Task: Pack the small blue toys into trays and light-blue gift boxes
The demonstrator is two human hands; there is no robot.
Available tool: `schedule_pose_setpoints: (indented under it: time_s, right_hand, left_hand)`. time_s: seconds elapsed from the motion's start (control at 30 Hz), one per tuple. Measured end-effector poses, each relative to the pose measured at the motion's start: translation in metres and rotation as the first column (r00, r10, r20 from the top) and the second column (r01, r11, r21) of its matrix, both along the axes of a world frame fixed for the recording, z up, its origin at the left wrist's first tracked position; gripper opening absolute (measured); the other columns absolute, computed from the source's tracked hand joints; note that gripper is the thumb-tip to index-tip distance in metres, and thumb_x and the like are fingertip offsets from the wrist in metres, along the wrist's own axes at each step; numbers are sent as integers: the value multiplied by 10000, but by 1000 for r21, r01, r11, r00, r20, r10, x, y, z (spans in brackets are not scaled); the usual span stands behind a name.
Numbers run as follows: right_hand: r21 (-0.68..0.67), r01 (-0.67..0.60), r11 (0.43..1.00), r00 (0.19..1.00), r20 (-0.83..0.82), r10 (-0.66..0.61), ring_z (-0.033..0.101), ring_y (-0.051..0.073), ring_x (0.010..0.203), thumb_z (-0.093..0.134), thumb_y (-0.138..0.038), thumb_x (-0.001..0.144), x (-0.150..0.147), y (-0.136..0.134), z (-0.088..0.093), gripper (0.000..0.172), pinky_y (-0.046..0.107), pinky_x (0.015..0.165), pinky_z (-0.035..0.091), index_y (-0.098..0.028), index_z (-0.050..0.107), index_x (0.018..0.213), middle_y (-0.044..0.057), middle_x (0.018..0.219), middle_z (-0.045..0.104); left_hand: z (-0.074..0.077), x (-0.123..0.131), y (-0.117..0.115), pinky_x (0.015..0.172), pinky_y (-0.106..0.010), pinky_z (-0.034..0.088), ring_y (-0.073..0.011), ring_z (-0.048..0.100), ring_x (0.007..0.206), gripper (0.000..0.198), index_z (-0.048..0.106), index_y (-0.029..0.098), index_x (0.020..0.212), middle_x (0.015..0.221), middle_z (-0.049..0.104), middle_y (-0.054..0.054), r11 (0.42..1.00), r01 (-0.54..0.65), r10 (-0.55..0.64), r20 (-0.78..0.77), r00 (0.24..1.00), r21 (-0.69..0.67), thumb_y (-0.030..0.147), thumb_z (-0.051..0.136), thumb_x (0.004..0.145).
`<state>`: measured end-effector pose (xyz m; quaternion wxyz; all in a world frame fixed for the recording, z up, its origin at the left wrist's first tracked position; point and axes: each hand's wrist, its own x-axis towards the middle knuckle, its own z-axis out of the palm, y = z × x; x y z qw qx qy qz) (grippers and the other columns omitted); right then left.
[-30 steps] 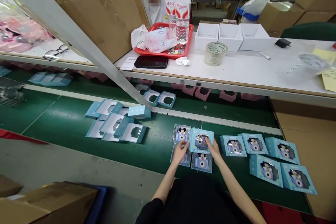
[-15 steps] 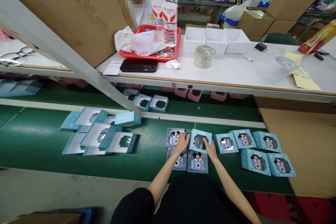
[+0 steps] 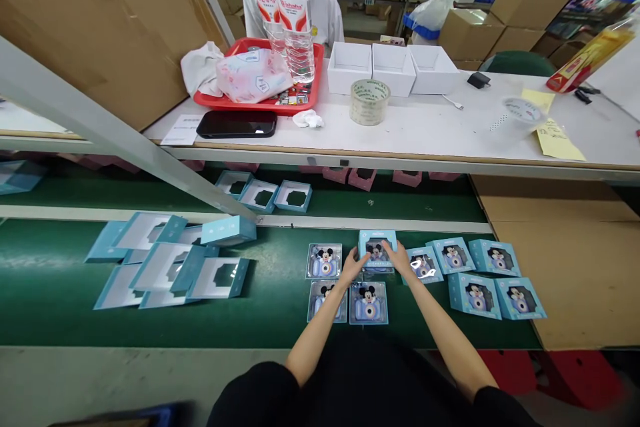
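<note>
The work looks to be more than half done for the camera sets on this green surface (image 3: 277, 267). On the right side, five covered boxes (image 3: 479, 298) lie in a loose group, each with its blue cover on and the toy seen through the window; these I judge to be finished. Left of them, the left hand (image 3: 353, 265) and the right hand (image 3: 399, 259) hold one window cover (image 3: 377, 235) between them, from its two sides. Each grip is closed only as much as the width of the cover asks, with the thumbs upon its front face. This cover is over a clear tray with a toy, and the near edge of the tray shows below it, so it is perhaps not fully seated; I cannot tell surely.

What is left, as far as I can see, are three uncovered trays (image 3: 369, 303): two are on the near side of the held piece, one is to its left. Each has a blue camera with a mouse figure. Farther left, a pile of empty covers (image 3: 165, 265) lies overlapped, and three more blue covers (image 3: 293, 195) stand on the far green strip, beyond the pale rail (image 3: 370, 223).
</note>
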<state>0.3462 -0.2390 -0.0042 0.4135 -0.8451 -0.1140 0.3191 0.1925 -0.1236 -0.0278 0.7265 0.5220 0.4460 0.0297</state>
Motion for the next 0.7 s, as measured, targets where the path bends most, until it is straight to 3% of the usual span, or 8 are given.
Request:
schedule_pose_setpoints:
  time_s: [0.1, 0.23, 0.37, 0.43, 0.5, 0.6, 0.67, 0.7]
  right_hand:
    - [-10, -74, 997, 997, 30, 74, 603, 335, 1125, 561, -702, 781, -13, -21, -5, 681, 431, 959, 462, -166, 658, 1190, 141, 1190, 680]
    - [-55, -36, 998, 991, 129, 43, 594, 329, 1122, 509, -728, 804, -31, -35, -22, 728, 436, 972, 454, -157, 602, 1246, 149, 1184, 662]
    - [-173, -60, 983, 930, 347, 118, 489, 370, 1257, 399, -780, 831, -39, -34, -39, 929, 476, 1025, 406, -89, 411, 1452, 231, 1364, 532]
    - [-244, -127, 961, 845, 480, 234, 410, 398, 1327, 276, -760, 881, -40, -32, -45, 943, 525, 1064, 351, -46, 340, 1496, 273, 1447, 437]
    - [-303, -204, 931, 746, 567, 349, 381, 406, 1345, 183, -710, 922, -35, -33, -50, 876, 575, 1078, 302, -69, 379, 1488, 265, 1489, 396]
    - [-348, -262, 900, 668, 608, 429, 395, 398, 1326, 136, -672, 941, -20, -35, -52, 796, 612, 1059, 286, -151, 479, 1435, 216, 1489, 424]
    - [-342, -271, 900, 665, 609, 431, 403, 397, 1316, 144, -667, 940, -11, -37, -49, 772, 616, 1041, 299, -171, 531, 1386, 204, 1466, 453]
    - [-327, -263, 908, 671, 614, 416, 400, 399, 1320, 157, -658, 941, -8, -39, -47, 753, 617, 1037, 302, -176, 552, 1364, 200, 1468, 451]
  left_hand:
    - [-12, -19, -18, 1063, -412, 465, -337, 521, 1318, 804, 527, 126, 1375, 1439, 519, -216, 999, -6, 9, 54, 998, -47, 541, 778, 734]
    - [-19, -22, -25, 1095, -468, 433, -321, 556, 1278, 720, 550, 142, 1343, 1381, 580, -186, 1000, -13, 12, 115, 993, 4, 420, 798, 727]
    - [-16, -6, -36, 1176, -497, 322, -333, 480, 1342, 692, 540, 114, 1340, 1426, 512, -201, 963, 26, -9, -64, 998, 269, 180, 764, 689]
    - [-11, -3, -46, 1191, -472, 311, -310, 435, 1382, 664, 490, 116, 1392, 1489, 428, -204, 918, 48, -31, -50, 998, 394, 117, 656, 749]
    - [-5, -12, -46, 1187, -453, 330, -273, 402, 1410, 604, 446, 143, 1432, 1530, 374, -185, 867, 26, -41, 20, 999, 497, 121, 533, 835]
    - [11, -58, -10, 1179, -463, 336, -243, 402, 1406, 485, 485, 200, 1391, 1489, 441, -142, 768, -95, 85, 46, 995, 633, 182, 430, 910]
    - [27, -110, 37, 1155, -457, 359, -245, 440, 1369, 441, 521, 196, 1340, 1409, 517, -147, 680, -218, 333, -30, 942, 701, 203, 412, 913]
    - [36, -138, 63, 1119, -439, 398, -249, 458, 1352, 447, 509, 180, 1347, 1403, 517, -158, 643, -265, 479, -107, 871, 718, 209, 403, 914]
